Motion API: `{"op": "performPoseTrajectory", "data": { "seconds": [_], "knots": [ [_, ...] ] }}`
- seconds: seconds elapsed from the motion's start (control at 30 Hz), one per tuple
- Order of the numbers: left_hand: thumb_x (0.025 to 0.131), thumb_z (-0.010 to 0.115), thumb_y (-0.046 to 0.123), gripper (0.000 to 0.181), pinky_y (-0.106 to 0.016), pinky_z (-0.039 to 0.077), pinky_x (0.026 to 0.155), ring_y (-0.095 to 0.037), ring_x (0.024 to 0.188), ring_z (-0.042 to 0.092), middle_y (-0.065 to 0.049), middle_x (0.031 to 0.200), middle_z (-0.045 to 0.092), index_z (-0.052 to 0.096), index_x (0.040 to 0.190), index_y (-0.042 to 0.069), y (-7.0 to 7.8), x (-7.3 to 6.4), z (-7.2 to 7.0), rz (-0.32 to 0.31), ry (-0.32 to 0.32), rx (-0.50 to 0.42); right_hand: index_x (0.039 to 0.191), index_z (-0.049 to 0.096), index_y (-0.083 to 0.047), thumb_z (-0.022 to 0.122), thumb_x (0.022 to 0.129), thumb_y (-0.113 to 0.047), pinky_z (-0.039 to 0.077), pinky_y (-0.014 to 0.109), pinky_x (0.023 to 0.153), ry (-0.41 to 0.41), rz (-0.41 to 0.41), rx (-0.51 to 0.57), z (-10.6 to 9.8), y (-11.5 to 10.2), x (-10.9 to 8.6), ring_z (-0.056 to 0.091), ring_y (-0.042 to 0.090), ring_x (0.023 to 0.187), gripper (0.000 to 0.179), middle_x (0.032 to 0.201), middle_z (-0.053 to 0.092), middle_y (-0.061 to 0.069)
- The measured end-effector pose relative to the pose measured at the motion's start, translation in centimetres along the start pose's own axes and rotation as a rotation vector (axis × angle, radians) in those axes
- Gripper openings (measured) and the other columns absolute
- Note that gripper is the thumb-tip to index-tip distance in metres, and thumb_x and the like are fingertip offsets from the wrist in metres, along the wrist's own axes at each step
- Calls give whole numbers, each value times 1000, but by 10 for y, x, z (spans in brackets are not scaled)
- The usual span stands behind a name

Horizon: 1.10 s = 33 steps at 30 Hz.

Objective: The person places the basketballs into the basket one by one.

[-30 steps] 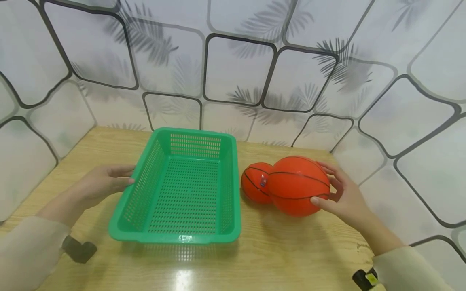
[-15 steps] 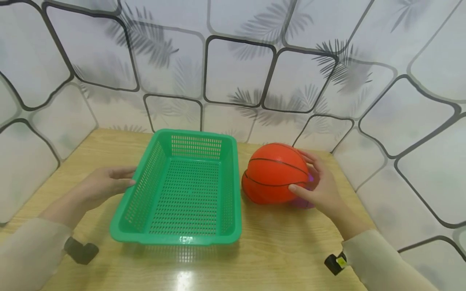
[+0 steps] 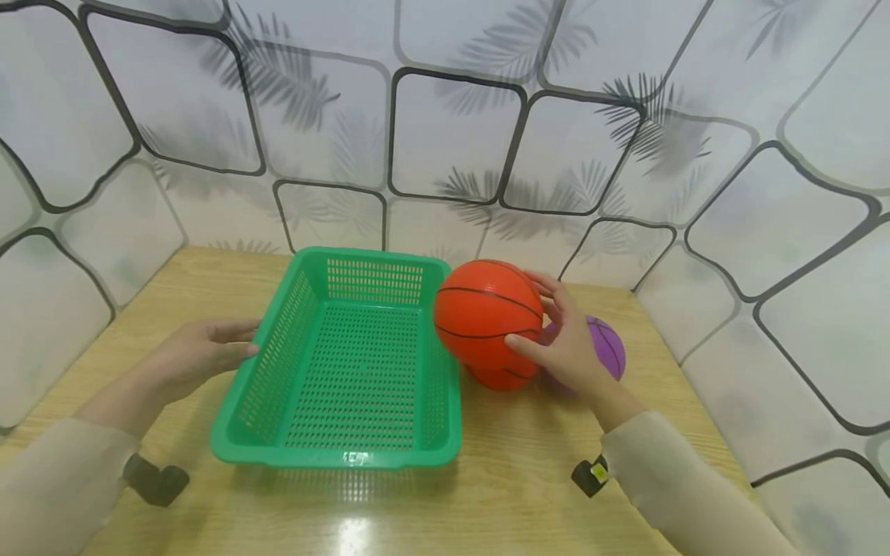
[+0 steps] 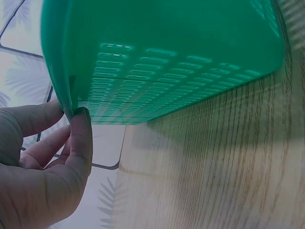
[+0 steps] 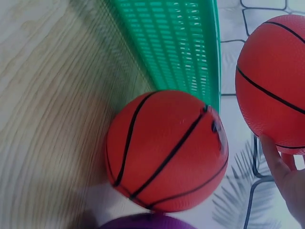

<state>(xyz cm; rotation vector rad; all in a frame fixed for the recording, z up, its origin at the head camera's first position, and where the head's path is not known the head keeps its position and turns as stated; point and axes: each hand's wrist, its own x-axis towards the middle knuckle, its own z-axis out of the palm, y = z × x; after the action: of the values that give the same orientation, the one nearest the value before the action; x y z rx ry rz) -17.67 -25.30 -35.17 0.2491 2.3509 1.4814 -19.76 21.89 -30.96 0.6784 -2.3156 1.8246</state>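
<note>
A green plastic basket (image 3: 351, 455) with slotted walls stands on the table, nothing inside it. My left hand (image 3: 198, 355) pinches its left rim; the left wrist view shows thumb and fingertips (image 4: 82, 119) on either side of that edge. My right hand (image 3: 566, 340) grips a large red toy basketball (image 3: 483, 305), fingers spread round its right side. This ball is raised and overlaps the basket's right rim in the head view. Below it, a smaller red basketball (image 5: 167, 152) rests on the table beside the basket, partly hidden in the head view.
A purple ball (image 3: 607, 347) lies behind my right hand, partly covered by it, close to the smaller red ball. Patterned panels (image 3: 452, 139) enclose the wooden table (image 3: 528, 479) at the back and both sides.
My right hand has carried the large red basketball leftward and up, from the table's right side to the basket's right rim. The purple ball has come into sight. The left hand stays put.
</note>
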Motion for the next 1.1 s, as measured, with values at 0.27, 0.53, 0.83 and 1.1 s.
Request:
{"op": "performPoseTrajectory", "data": {
  "seconds": [0.27,0.53,0.83,1.1],
  "knots": [
    [98,55,26,68,-57,29,106,-49,131,30,-32,149,20,21,147,-7,-1,0,0,5,2,-3,143,39,-16,77,75,0,55,41,86,-8,-19,-17,23,5,17,44,26,123,80,138,39,5],
    [98,55,27,69,-56,29,107,-48,132,29,-31,150,19,21,148,-6,-3,1,-1,4,4,-26,142,40,-9,76,75,0,57,41,80,-33,-30,-66,50,-12,33,45,31,122,77,138,41,12],
    [98,55,28,70,-59,28,106,-50,132,28,-32,149,20,21,148,-6,-3,0,0,1,-1,-20,142,41,-8,77,77,-6,56,44,79,-57,-43,-142,80,-30,47,43,32,124,75,142,40,12],
    [98,55,27,69,-61,27,106,-50,131,29,-32,149,20,21,147,-6,-2,0,0,0,-3,-12,141,43,-27,82,74,-27,57,39,79,-50,-85,-204,100,0,78,43,23,121,78,142,37,-2]
  ]
}}
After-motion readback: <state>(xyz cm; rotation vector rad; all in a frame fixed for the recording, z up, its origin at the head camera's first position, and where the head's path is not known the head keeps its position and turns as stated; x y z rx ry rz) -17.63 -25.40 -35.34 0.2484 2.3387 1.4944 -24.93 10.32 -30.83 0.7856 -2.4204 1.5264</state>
